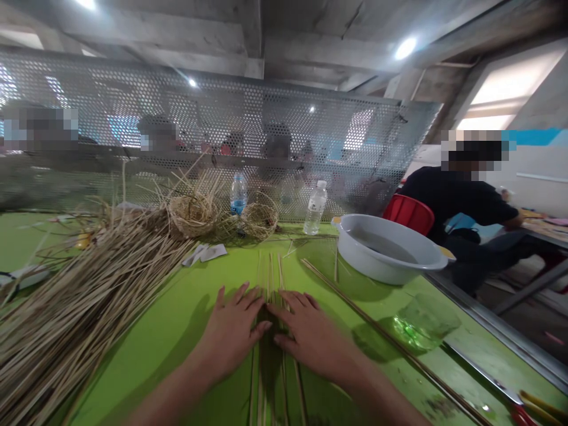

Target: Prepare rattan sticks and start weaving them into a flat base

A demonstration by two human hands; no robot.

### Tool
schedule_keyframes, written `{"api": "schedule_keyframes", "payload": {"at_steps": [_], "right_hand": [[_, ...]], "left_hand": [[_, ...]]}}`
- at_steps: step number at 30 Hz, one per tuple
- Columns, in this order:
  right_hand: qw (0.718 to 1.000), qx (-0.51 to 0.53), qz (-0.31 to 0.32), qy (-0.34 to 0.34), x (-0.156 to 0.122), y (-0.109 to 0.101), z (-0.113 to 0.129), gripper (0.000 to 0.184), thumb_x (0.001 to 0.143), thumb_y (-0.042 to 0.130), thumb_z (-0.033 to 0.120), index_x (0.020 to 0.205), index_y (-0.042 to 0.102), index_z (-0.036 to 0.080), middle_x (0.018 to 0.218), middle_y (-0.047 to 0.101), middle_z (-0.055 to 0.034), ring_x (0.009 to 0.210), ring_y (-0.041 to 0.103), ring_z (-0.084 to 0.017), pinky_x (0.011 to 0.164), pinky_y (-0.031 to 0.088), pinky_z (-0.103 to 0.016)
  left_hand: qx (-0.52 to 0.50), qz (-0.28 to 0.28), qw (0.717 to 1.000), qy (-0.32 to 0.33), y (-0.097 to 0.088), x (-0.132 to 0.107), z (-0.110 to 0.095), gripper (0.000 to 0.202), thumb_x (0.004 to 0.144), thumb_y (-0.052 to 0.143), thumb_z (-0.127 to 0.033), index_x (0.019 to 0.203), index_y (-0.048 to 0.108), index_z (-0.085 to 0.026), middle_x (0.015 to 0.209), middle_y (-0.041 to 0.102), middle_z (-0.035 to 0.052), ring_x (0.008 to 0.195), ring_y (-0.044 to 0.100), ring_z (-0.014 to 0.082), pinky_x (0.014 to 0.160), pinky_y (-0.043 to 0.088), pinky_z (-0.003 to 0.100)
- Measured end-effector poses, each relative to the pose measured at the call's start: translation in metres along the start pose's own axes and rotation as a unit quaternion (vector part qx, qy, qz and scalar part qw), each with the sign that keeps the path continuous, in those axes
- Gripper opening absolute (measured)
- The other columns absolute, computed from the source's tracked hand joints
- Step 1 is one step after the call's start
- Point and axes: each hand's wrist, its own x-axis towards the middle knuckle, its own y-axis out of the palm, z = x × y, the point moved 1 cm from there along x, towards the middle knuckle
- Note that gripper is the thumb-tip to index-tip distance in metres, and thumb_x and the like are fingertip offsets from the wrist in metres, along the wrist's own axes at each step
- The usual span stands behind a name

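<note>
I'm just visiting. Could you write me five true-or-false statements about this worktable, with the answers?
1. The left hand and right hand are over thin strips on a green table. True.
2. Both hands are clenched into fists. False: they are open.
3. A big straw-coloured pile lies left of the hands. True.
4. A white-capped bottle stands left of the tub. True.
5. The tub is bright red. False: it is whitish.
</note>
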Motion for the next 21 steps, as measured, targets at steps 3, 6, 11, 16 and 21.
{"api": "schedule_keyframes", "payload": {"at_steps": [3,6,11,16,21], "right_hand": [[1.000,0.008,-0.005,-0.004,-0.0010,-0.0006,0.0006,0.057,0.092,0.063,0.037,0.147,0.048,0.031,0.154,0.045,-0.0110,0.144,0.036,-0.031,0.118,0.024,-0.053],[1.000,0.011,-0.005,-0.005,-0.0019,-0.0011,0.0013,0.056,0.092,0.063,0.038,0.147,0.048,0.032,0.154,0.044,-0.0106,0.144,0.035,-0.031,0.118,0.023,-0.053],[1.000,0.005,-0.009,-0.011,-0.0027,-0.0013,0.0023,0.056,0.093,0.062,0.040,0.147,0.048,0.031,0.154,0.045,-0.0121,0.143,0.037,-0.032,0.118,0.024,-0.053],[1.000,0.006,-0.010,-0.004,-0.0029,-0.0012,0.0028,0.055,0.094,0.062,0.042,0.146,0.049,0.031,0.153,0.046,-0.0126,0.143,0.038,-0.032,0.118,0.025,-0.054],[1.000,0.011,-0.004,-0.001,-0.0021,-0.0003,0.0024,0.059,0.093,0.062,0.042,0.149,0.046,0.031,0.155,0.044,-0.0119,0.144,0.036,-0.032,0.118,0.023,-0.055]], "left_hand": [[0.010,0.007,1.000,-0.004,-0.0031,0.0036,-0.0020,0.062,0.101,0.030,-0.061,0.148,0.048,-0.025,0.159,0.040,0.0069,0.151,0.025,0.0343,0.118,0.012,0.073],[0.017,0.012,1.000,-0.011,-0.0068,0.0062,-0.0042,0.057,0.102,0.034,-0.056,0.149,0.047,-0.025,0.159,0.040,0.0065,0.151,0.026,0.0335,0.119,0.014,0.072],[0.010,0.010,1.000,-0.012,-0.0059,0.0076,-0.0033,0.058,0.102,0.035,-0.057,0.150,0.044,-0.027,0.159,0.040,0.0066,0.151,0.026,0.0344,0.119,0.013,0.072],[0.007,0.019,0.999,-0.025,-0.0014,0.0059,0.0017,0.064,0.101,0.032,-0.060,0.154,0.037,-0.025,0.160,0.036,0.0073,0.151,0.025,0.0340,0.119,0.012,0.071],[-0.008,0.037,0.999,-0.026,-0.0028,0.0040,0.0021,0.070,0.100,0.025,-0.065,0.156,0.033,-0.023,0.161,0.032,0.0066,0.152,0.023,0.0321,0.120,0.010,0.069]]}}
